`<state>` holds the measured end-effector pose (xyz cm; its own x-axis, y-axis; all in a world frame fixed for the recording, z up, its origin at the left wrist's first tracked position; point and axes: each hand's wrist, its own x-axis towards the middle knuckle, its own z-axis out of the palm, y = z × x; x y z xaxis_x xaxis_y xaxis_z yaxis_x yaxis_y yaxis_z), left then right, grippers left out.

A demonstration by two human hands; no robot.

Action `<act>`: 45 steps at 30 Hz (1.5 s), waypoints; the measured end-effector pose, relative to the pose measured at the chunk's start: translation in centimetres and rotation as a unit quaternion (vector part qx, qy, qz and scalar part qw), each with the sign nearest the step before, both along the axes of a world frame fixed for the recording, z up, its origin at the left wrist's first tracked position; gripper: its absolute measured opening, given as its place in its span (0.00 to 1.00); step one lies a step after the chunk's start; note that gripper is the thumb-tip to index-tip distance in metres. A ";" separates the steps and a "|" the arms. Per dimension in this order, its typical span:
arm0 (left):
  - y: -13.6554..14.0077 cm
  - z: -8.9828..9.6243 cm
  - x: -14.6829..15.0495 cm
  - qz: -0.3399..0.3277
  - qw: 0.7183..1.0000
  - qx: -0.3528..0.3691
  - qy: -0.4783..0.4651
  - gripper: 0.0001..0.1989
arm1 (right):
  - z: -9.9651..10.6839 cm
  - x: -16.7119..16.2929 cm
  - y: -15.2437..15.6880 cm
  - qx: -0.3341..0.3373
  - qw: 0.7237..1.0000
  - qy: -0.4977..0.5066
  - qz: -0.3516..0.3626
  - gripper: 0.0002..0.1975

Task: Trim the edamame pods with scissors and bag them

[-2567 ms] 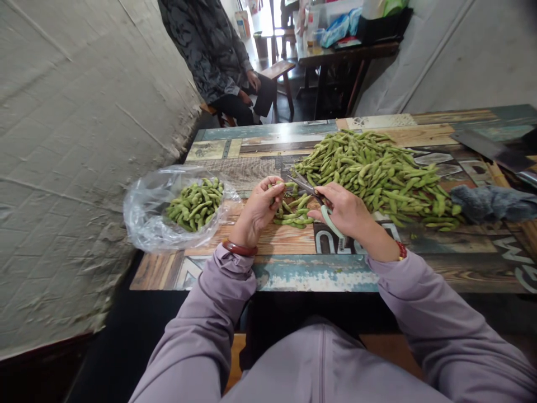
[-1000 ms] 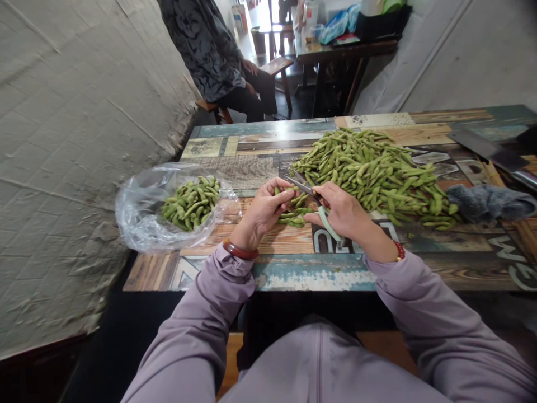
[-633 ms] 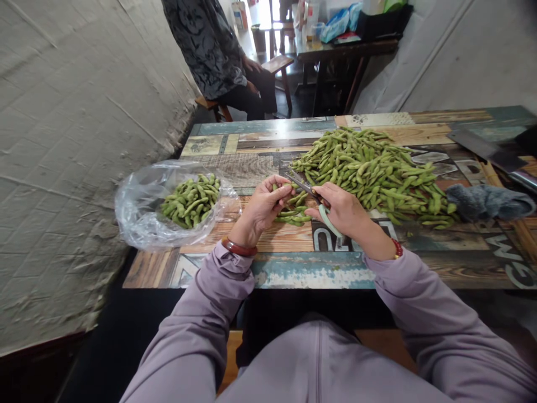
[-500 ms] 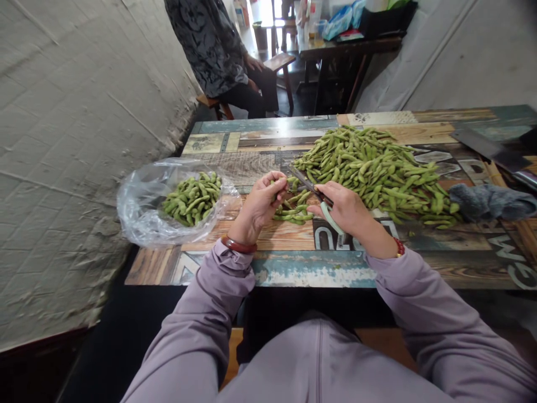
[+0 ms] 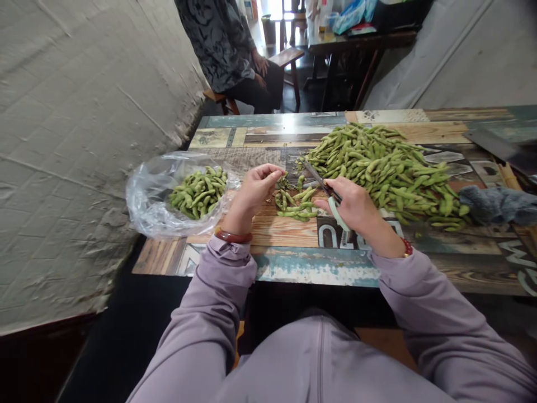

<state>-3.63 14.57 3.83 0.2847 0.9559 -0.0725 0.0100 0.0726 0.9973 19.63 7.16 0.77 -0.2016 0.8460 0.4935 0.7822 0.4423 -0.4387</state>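
My right hand (image 5: 354,204) grips a pair of scissors (image 5: 337,211) with pale green handles, the dark blades pointing up and left. The fingertips of my left hand (image 5: 262,187) are pinched together above some small green trimmings (image 5: 286,180); whatever they hold is too small or hidden to make out. Between my hands lies a loose group of green soybean pods (image 5: 297,206) on the table. A large heap of pods (image 5: 373,168) spreads beyond my right hand. On the left, a clear plastic bag (image 5: 146,196) lies open with more pods (image 5: 199,193) inside.
The patchwork-patterned table (image 5: 289,268) runs beside a rough white wall (image 5: 62,140). At the right are a grey cloth (image 5: 499,202) and a cleaver-like flat blade (image 5: 499,148). Across the table a person (image 5: 222,50) sits on a wooden bench, near another cluttered table (image 5: 364,42).
My left hand has shifted slightly left, away from the scissors, and the pod at its fingers is no longer visible there. My right hand keeps the scissors. The whole view has shifted a little.
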 end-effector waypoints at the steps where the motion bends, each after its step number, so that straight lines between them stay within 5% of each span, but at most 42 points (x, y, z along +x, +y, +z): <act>1: 0.0 -0.1 -0.1 -0.015 0.996 0.050 0.066 0.07 | 0.0 0.0 0.0 -0.002 1.000 -0.001 0.000 0.21; 5: 0.1 -0.4 -0.9 -0.106 0.936 0.160 0.295 0.07 | 0.0 0.2 0.0 -0.006 1.000 -0.003 -0.002 0.20; 9: 0.0 -0.2 -1.5 -0.144 0.898 0.193 0.369 0.13 | 0.0 0.3 0.1 -0.007 1.000 -0.005 0.002 0.20; 15: -0.3 -0.5 -0.9 -0.154 0.907 0.203 0.335 0.15 | -0.3 0.2 0.2 -0.013 1.000 -0.003 0.004 0.20; 23: -0.5 -1.0 0.2 -0.103 0.912 0.252 0.306 0.06 | -0.2 0.1 0.2 -0.015 1.000 0.006 -0.002 0.19; 26: -0.4 -0.7 0.3 -0.074 0.946 0.217 0.231 0.01 | -0.2 0.1 0.2 -0.008 1.000 0.009 0.002 0.19; 30: -0.8 -0.4 0.4 -0.090 0.990 0.076 0.071 0.07 | -0.1 0.0 0.1 -0.011 1.000 0.015 0.002 0.19; 37: -1.4 -0.6 1.1 -0.133 0.984 -0.092 -0.068 0.17 | 0.2 0.1 0.0 -0.013 1.000 0.017 0.010 0.20; 45: -1.4 -0.6 1.4 -0.111 0.985 -0.090 -0.097 0.19 | 0.5 -0.1 -0.2 -0.035 0.999 0.000 0.013 0.20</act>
<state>-2.23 13.20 3.24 0.5102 0.8453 -0.1589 -0.1437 0.2659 0.9532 19.51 6.95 1.32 -0.2230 0.8733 0.4331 0.7708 0.4300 -0.4701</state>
